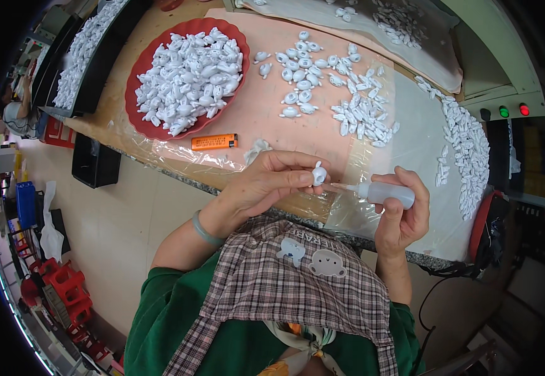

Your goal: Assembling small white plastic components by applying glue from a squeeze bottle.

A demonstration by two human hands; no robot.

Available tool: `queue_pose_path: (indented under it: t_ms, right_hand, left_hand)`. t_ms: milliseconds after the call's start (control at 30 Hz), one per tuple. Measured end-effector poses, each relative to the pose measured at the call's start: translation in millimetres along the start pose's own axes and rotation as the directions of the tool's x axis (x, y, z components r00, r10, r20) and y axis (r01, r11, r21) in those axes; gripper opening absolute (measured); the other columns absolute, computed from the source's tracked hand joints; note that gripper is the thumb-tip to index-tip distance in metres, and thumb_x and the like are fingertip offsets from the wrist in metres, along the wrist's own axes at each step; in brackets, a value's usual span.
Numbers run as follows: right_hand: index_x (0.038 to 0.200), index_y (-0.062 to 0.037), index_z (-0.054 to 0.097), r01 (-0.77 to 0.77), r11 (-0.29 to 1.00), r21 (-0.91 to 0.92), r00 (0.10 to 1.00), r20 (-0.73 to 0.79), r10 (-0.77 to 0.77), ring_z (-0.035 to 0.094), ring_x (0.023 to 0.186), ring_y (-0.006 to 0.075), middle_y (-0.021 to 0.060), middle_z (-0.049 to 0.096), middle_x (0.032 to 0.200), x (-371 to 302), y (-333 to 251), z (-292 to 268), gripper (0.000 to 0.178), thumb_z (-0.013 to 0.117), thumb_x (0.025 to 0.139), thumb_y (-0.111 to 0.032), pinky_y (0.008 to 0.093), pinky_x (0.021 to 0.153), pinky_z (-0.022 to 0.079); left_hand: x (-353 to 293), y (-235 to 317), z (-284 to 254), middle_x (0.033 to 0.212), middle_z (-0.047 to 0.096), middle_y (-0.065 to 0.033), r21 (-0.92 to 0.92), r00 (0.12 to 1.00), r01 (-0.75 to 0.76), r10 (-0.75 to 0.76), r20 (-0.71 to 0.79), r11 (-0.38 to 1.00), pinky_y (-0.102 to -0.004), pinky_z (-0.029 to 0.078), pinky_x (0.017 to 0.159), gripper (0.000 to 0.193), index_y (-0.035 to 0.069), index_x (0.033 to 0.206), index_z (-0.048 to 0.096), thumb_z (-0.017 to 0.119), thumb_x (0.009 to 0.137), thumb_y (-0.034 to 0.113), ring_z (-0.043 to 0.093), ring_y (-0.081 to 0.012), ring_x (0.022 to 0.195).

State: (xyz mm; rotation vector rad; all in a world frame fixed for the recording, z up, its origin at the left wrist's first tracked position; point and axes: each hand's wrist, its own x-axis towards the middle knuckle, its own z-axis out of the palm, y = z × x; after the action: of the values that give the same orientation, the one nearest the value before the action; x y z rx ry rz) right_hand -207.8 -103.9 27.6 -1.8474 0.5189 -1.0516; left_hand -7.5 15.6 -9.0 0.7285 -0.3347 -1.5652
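Note:
Between the thumb and fingers of my left hand [272,185] is a small white plastic piece [318,175] with a rounded body and a thin tip pointing up. My right hand [404,216] is wrapped round a translucent squeeze bottle [385,193], tilted so its narrow nozzle points left at the white piece. Whether the nozzle touches the piece I cannot tell. Both hands are over the near edge of the table. Just beyond my left hand lie a crumpled white tissue [256,150] and an orange lighter [214,142].
A red scalloped bowl [133,106] heaped with white pieces stands at left, beside a black tray [97,81]. Several round pieces [297,69] and slender parts [366,113] lie mid-table. More parts [466,150] form a pile at right, near a machine housing [504,100] with coloured buttons.

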Motion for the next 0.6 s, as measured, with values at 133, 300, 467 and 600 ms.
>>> queue_pose_path:
  t_ms: [133,300,467,600]
  right_hand:
    - [0.114,0.0078,0.053,0.025,1.0,-0.003,1.0,0.004,-0.025,0.067,0.08,0.0216,0.0182,0.066,0.091,0.4,0.4,1.0,0.038,0.061,0.092,-0.022,0.0282,0.07,0.053]
    - [0.113,0.0074,0.054,0.041,0.999,-0.021,0.999,0.025,-0.04,0.068,0.08,0.0222,0.0181,0.066,0.09,2.2,-0.4,1.3,0.036,0.062,0.092,-0.02,0.028,0.068,0.053]
    - [0.111,0.0068,0.054,0.051,0.997,-0.053,0.997,0.06,-0.048,0.067,0.078,0.0219,0.0186,0.066,0.089,3.4,-1.0,0.3,0.035,0.063,0.091,-0.022,0.0276,0.067,0.052]
    - [0.11,0.0066,0.055,0.049,0.998,-0.048,0.997,0.058,-0.046,0.067,0.078,0.0218,0.0185,0.066,0.088,3.3,-0.3,1.1,0.035,0.063,0.091,-0.022,0.0275,0.067,0.052]
  left_hand:
    - [0.2,-0.3,-1.1,0.105,0.066,-0.0143,-0.001,1.0,-0.009,0.009,0.017,1.0,-0.0315,0.051,0.088,0.034,-0.006,0.118,0.059,0.063,0.087,0.007,0.064,-0.0199,0.093]
    - [0.9,-1.1,-2.3,0.106,0.065,-0.0144,0.0,1.0,-0.016,0.016,0.018,1.0,-0.0296,0.052,0.086,0.031,-0.006,0.117,0.06,0.062,0.089,0.005,0.064,-0.0178,0.092]
    - [1.4,-0.9,-2.1,0.105,0.066,-0.0153,0.005,1.0,0.001,-0.001,0.018,1.0,-0.0313,0.051,0.087,0.033,-0.005,0.117,0.059,0.063,0.087,0.007,0.064,-0.019,0.091]
    - [1.5,-2.1,-2.1,0.103,0.066,-0.0141,0.011,0.999,0.014,-0.015,0.034,1.0,-0.0303,0.051,0.086,0.031,-0.005,0.115,0.06,0.064,0.087,0.007,0.064,-0.0182,0.09]
